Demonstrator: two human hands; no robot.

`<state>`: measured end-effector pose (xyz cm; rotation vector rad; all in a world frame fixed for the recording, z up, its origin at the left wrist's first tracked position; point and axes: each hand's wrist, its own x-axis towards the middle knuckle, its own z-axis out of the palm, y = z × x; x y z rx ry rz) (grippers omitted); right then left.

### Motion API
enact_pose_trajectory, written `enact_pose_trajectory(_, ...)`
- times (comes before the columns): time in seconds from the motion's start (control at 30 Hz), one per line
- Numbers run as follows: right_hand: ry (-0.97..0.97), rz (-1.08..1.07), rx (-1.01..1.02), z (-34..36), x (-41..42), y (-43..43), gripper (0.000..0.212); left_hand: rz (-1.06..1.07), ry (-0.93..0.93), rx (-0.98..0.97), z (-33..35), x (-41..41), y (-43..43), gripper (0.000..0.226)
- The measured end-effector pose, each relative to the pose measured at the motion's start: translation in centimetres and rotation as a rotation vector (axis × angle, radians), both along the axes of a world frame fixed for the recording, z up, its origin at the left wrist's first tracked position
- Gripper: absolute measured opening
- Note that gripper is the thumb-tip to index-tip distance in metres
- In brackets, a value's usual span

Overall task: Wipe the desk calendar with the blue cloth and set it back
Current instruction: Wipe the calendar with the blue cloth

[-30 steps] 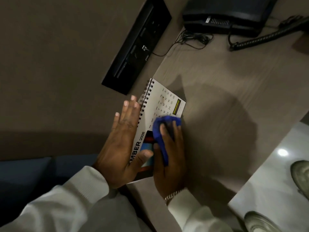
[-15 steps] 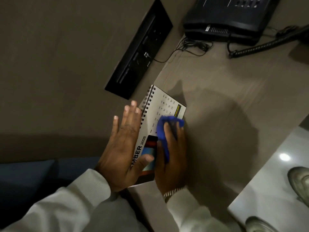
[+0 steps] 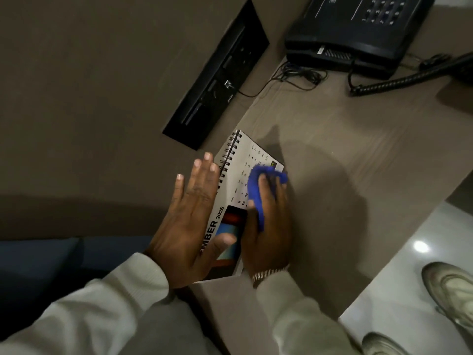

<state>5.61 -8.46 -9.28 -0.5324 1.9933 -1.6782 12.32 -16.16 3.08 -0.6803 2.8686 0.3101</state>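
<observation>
The white spiral-bound desk calendar point(image 3: 240, 162) stands on the grey-brown desk point(image 3: 358, 155), near the wall. Its front page shows date numbers, "2026" and a coloured picture. My left hand point(image 3: 189, 226) is flat against the calendar's spiral side, fingers straight and spread, thumb on the front page. My right hand point(image 3: 268, 226) presses the blue cloth point(image 3: 256, 185) against the front page, over the date grid near the page's right edge. The cloth is bunched under my fingers and hides part of the dates.
A black socket panel point(image 3: 217, 78) is set in the wall behind the calendar. A black desk phone point(image 3: 358, 29) with coiled cord point(image 3: 399, 80) and thin cables point(image 3: 299, 75) sits at the far end. Pale floor point(image 3: 409, 265) and two shoes point(image 3: 450, 288) lie beyond the desk's edge.
My right hand has slid the blue cloth further up the page toward its far right corner. My left hand keeps the same hold on the spiral side.
</observation>
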Motion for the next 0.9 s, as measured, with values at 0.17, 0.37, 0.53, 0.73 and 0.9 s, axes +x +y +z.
enact_pose_trajectory(0.17,0.132,0.086,-0.203,0.3,2.9,2.6,0.05,-0.002,-0.003,-0.02,0.0,0.0,0.1,0.086)
enact_pose_trajectory(0.37,0.133,-0.021,-0.14,1.6,-2.8,-2.1,0.047,-0.019,0.026,-0.03,-0.2,0.1,0.1,0.087)
enact_pose_trajectory(0.53,0.004,0.001,0.076,1.8,-1.3,-0.8,0.053,-0.023,0.02,-0.068,-0.1,0.2,0.2,0.087)
enact_pose_trajectory(0.73,0.012,0.44,0.114,3.0,-1.0,4.3,0.056,-0.01,-0.06,-0.137,-0.3,0.4,-0.1,0.087)
enact_pose_trajectory(0.9,0.25,0.935,0.345,5.5,-7.1,8.6,0.056,0.008,-0.181,-0.259,0.9,0.0,0.5,0.088)
